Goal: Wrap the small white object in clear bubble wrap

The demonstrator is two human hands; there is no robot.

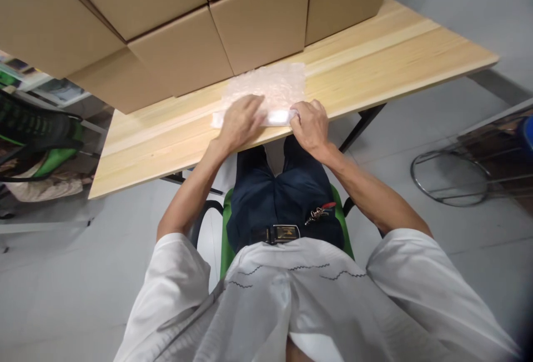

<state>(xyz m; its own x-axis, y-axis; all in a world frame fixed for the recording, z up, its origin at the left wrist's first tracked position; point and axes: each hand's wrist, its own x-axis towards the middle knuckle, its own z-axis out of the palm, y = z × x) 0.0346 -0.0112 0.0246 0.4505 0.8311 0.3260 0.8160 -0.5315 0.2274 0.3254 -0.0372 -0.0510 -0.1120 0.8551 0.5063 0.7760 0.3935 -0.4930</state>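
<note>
A sheet of clear bubble wrap (275,81) lies on the wooden table (366,73), close to its near edge. Along the sheet's near side is a shiny white item (278,117), flat and narrow, partly covered by the hands. My left hand (242,120) rests over the left part of the wrap with its fingers apart, the palm side hidden. At the right end of the white item, my right hand (310,124) has its fingers curled and closed on the wrap.
Large cardboard boxes (262,23) stand along the table's far side. A black and green chair (41,134) is at the left. On the floor at the right is a round metal frame (452,179), near a blue object (528,131).
</note>
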